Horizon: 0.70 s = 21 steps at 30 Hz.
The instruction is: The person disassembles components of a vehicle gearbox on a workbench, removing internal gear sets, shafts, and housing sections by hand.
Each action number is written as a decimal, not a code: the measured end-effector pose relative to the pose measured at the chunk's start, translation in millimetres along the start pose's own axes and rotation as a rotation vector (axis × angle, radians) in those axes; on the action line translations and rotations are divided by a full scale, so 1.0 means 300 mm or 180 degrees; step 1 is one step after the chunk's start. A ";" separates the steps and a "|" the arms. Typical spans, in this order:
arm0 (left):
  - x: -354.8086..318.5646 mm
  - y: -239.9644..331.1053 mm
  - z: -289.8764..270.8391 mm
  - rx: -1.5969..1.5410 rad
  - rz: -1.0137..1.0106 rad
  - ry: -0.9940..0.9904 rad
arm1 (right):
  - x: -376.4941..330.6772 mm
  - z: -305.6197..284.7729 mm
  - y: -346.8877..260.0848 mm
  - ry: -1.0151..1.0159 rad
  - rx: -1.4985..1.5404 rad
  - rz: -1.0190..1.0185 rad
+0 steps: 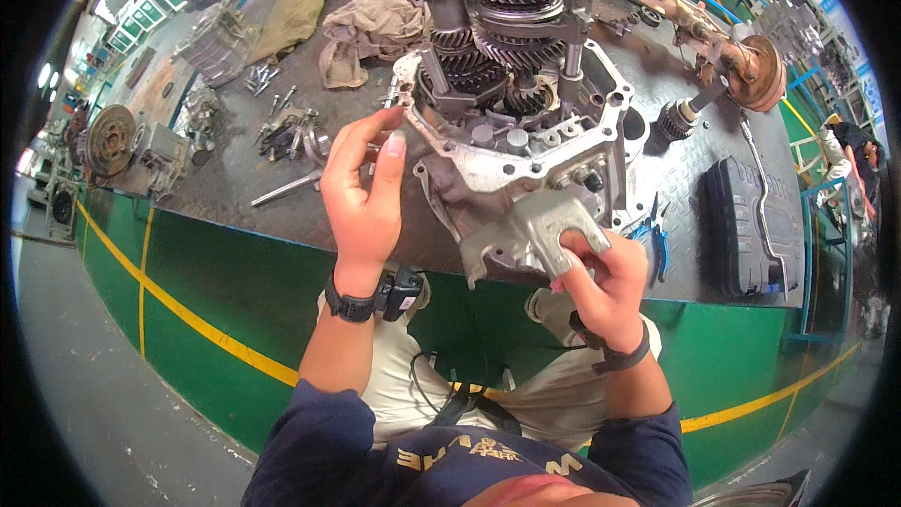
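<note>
My right hand [610,286] grips a grey metal bracket [526,230] with a notched end, thumb on top. The bracket is held up in front of a cast gearbox housing [479,174] and hides part of its near side. Beside the housing's left rim is my left hand [361,192], fingers slightly bent, thumb apart, nothing seen in it. Whether its fingertips touch the rim I cannot tell. Two upright stacks of gears [516,14] rise out of the housing, with metal rods standing next to them.
The dark workbench [272,211] carries a crumpled cloth [371,28], loose bolts and small parts [291,131], and a brake disc [113,141] at left. Right of the housing are blue-handled pliers [657,235], a geared shaft [680,117], a black tool case [741,225] and a long wrench [765,188].
</note>
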<state>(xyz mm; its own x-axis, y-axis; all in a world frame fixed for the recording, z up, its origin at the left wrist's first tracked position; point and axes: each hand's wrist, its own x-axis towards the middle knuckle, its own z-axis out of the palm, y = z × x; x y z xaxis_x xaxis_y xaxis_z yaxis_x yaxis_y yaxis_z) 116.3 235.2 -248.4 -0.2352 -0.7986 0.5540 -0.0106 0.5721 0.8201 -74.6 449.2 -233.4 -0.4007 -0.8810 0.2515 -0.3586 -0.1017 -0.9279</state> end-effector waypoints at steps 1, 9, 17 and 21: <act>0.001 -0.022 -0.004 0.0035 -0.0075 -0.0029 | 0.000 -0.008 -0.006 0.0048 -0.0360 -0.0332; -0.002 -0.029 0.007 -0.0129 -0.0306 -0.0015 | 0.038 -0.039 -0.025 0.0301 -0.0301 -0.1753; -0.004 -0.034 0.004 -0.0050 -0.0310 -0.0070 | 0.035 -0.021 0.014 0.0433 -0.0537 -0.1815; -0.008 -0.053 -0.011 0.0145 -0.0164 -0.0192 | 0.018 -0.062 -0.029 0.0646 -0.0475 -0.1194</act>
<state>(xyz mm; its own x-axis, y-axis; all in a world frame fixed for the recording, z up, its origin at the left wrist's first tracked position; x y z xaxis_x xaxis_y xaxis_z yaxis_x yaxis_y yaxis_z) 120.2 227.4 -262.4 -0.2912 -0.8153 0.5005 -0.0680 0.5395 0.8392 -89.3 454.0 -218.8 -0.3717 -0.6859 0.6256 -0.6223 -0.3160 -0.7162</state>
